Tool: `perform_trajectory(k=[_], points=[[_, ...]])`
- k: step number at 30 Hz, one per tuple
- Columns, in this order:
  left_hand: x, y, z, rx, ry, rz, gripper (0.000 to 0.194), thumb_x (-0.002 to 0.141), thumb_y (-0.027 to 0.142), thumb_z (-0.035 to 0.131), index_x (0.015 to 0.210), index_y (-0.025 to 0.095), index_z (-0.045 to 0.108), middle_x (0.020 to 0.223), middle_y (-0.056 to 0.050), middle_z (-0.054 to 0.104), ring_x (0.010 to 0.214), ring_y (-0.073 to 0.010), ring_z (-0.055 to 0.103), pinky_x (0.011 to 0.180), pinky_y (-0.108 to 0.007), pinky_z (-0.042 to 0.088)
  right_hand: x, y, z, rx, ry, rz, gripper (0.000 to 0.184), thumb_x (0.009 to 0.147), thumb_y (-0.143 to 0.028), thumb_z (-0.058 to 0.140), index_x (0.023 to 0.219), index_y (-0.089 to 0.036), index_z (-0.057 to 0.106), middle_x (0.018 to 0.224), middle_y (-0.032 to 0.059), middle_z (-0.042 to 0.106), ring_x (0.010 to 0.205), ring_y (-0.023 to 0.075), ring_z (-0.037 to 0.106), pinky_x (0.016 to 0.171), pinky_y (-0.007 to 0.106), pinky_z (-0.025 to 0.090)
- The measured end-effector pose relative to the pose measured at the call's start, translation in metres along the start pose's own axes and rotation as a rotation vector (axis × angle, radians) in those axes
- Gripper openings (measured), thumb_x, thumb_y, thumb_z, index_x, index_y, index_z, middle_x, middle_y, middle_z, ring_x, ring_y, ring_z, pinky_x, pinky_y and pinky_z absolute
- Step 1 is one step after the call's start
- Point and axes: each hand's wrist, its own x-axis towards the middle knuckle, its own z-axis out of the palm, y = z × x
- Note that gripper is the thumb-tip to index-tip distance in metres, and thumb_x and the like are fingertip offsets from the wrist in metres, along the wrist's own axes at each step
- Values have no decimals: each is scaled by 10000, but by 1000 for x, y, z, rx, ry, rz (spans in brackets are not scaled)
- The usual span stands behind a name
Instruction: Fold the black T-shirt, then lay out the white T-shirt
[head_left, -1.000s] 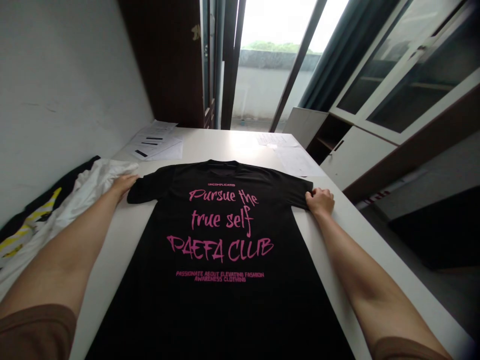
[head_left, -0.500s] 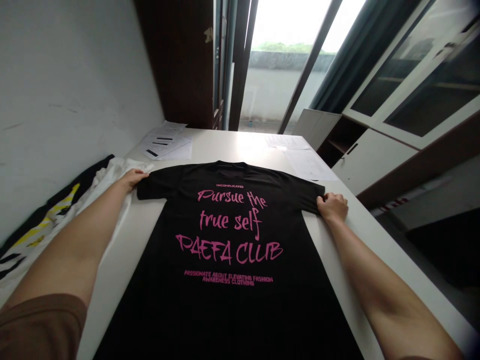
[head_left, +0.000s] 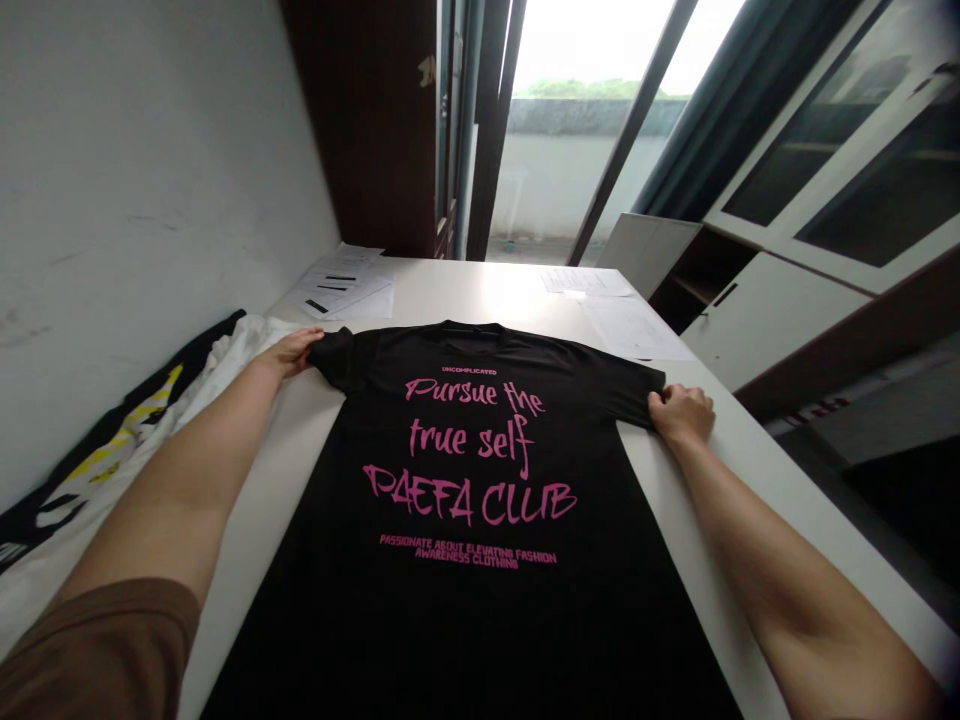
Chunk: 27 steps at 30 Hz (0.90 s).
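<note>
I've got the black T-shirt point(head_left: 472, 590) flat on the white table point(head_left: 465, 290), long axis running along it, collar point(head_left: 471, 326) toward the table's far end; left hand point(head_left: 300, 350) pinches one sleeve point(head_left: 341, 360); right hand point(head_left: 686, 412), fingers curled closed, grips the opposite sleeve point(head_left: 630, 393).

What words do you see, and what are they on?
On the shirt, top down:
"UNCOMPLICATED"
"Pursue the true self"
"PAEFA CLUB"
"PASSIONATE ABOUT ELEVATING FASHION AWARENESS CLOTHING"
Papers: too small to read.
Clothes pile: print too unclear.
Red marks, right: too blurred.
</note>
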Motion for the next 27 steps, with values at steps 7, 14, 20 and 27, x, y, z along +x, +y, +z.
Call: perform_trajectory(k=[7,14,20,27], points=[[-5,-4,5,6,-64,-55,510,756,260,807,1228,123,671,963,-67,762,832,-164,713,829,-309,577,3,2,4,-12,-6,6,369,960,-420,494,1127,-157,694,1180,212,605,1084,337,521,863,414,405],[-14,-11,4,220,39,6,527,732,288,755,1239,147,726,1093,-97,779,959,-242,729,883,-360,579,2,2,3,-9,-3,6,365,968,-419,496,1120,-159,702,1179,210,604,1084,331,521,854,407,399],[-19,-28,-6,548,248,65,543,743,150,656,1282,153,720,1311,-115,709,1250,-315,620,1112,-430,455,2,1,2,-31,-1,13,379,979,-434,481,1131,-159,692,1165,197,610,1088,326,528,857,396,403],[-26,-30,2,792,188,175,644,764,58,570,1401,127,634,1499,-121,576,1371,-324,533,1186,-433,373,-1,1,1,6,15,-5,358,959,-408,500,1107,-147,696,1141,206,615,1073,330,531,857,405,417]])
